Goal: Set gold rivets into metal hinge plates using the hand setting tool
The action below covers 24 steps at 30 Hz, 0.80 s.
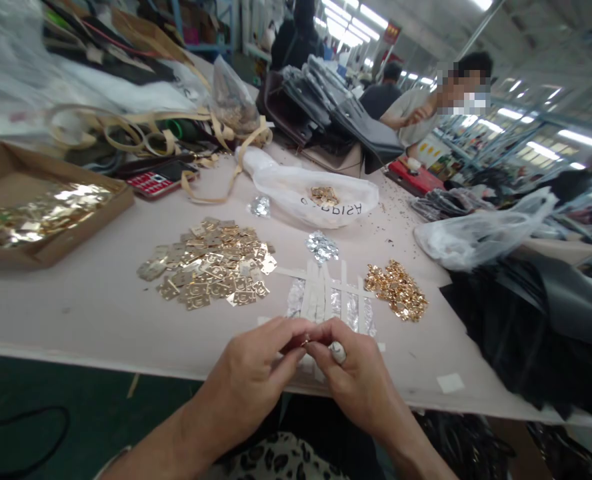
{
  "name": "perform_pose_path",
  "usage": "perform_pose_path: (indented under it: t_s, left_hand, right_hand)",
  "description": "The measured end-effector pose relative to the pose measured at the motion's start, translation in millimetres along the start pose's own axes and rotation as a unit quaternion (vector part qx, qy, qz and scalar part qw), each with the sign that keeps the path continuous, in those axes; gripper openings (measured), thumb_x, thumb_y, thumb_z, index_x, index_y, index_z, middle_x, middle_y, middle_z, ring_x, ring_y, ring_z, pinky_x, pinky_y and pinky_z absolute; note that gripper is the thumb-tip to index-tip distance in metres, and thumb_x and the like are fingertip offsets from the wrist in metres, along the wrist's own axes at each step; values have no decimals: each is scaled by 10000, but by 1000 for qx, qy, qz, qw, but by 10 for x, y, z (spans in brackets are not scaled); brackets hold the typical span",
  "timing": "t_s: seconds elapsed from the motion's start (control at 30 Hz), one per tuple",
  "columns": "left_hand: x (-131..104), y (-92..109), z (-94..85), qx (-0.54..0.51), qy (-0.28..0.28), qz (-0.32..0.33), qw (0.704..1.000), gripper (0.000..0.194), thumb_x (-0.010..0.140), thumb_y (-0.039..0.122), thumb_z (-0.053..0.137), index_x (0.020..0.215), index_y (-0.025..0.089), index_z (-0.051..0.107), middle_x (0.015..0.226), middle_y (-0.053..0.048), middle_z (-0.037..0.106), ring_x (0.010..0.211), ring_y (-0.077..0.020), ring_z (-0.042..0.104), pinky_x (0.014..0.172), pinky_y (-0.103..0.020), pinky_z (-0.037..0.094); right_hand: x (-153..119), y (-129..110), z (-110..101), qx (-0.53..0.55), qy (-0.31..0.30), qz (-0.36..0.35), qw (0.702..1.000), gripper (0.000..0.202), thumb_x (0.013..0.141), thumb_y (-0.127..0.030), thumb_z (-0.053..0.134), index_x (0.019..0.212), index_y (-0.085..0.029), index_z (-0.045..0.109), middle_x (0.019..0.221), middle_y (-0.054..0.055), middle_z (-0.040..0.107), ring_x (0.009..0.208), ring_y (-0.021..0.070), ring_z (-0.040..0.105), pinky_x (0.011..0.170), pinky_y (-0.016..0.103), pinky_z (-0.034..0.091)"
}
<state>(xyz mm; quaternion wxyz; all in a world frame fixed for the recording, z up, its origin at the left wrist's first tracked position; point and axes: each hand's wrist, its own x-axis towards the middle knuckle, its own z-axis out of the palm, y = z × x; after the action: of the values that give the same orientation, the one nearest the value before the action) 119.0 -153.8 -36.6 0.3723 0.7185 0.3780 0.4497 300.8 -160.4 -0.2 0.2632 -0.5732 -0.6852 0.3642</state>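
My left hand [263, 357] and my right hand [353, 367] meet above the front of the table, fingertips pinched together around a small gold metal piece [305, 343]. Most of that piece is hidden by the fingers. A white wrapping [337, 353] circles one finger of my right hand. Just beyond the hands, strips of pale tape [317, 293] hold down clear plastic on the tabletop. Flat gold metal plates [216, 267] lie heaped to the left. Small shiny gold fittings [399, 290] are piled to the right, and silver discs [322, 247] lie behind the tape.
A cardboard box [51, 250] of gold pieces stands at left. Behind the piles lies a white plastic bag [286, 190] with gold parts. Black sheets [516, 327] cover the right side. Stacked dark bag panels [336, 107] stand at the back, near another person [416, 117].
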Motion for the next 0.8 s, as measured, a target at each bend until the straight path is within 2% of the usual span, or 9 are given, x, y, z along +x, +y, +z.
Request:
perform_pose_path:
  t_s: [0.13,0.27,0.4,0.47,0.53,0.63,0.8]
  left_hand:
    - [21,-159,94,109,5,115,987,253,984,100,483,1163,223,615,948,0,691,848,-108,666,755,-198,530]
    - [60,-250,196,264,25,204,942,208,996,103,429,1067,147,619,856,-45,667,765,-167,647,690,-274,547]
    - [45,-237,284,335,-20,205,919,294,980,71,360,946,146,642,780,-50,644,685,-195,617,625,-326,562]
    - [7,-248,321,340,-29,200,918,320,974,62,344,951,137,654,824,-71,661,736,-201,636,676,-335,588]
    - [-42,-286,347,339,-13,208,918,307,971,65,362,998,115,664,901,-98,684,862,-217,664,779,-344,604]
    - [-106,-365,349,333,12,225,916,292,962,74,399,1043,96,679,975,-115,702,1001,-232,668,889,-335,592]
    - [-162,-457,312,313,10,228,922,300,937,79,434,1071,114,700,1033,-100,725,1026,-233,677,916,-334,591]
  right_hand:
    - [24,37,-84,32,-22,21,999,145,938,-226,585,955,-236,728,879,-12,763,847,140,693,799,263,503]
    - [92,129,-246,-31,-6,19,999,198,917,-223,599,1077,-236,715,1004,15,772,938,177,701,877,318,506]
    - [185,275,-434,-142,5,44,989,203,932,-279,578,1069,-221,716,951,45,777,880,211,708,839,355,506]
    - [267,353,-506,-175,5,56,983,203,927,-299,585,1045,-221,730,918,52,780,862,221,710,822,355,503]
    - [389,416,-556,-200,5,63,978,205,914,-303,600,1034,-218,743,916,61,784,869,229,713,825,353,498]
    - [651,454,-587,-232,11,67,970,224,908,-311,604,1038,-213,757,950,76,788,896,236,716,832,342,491]
    - [1177,409,-522,-287,-4,69,955,242,914,-306,586,1066,-226,757,975,72,789,884,223,713,765,301,473]
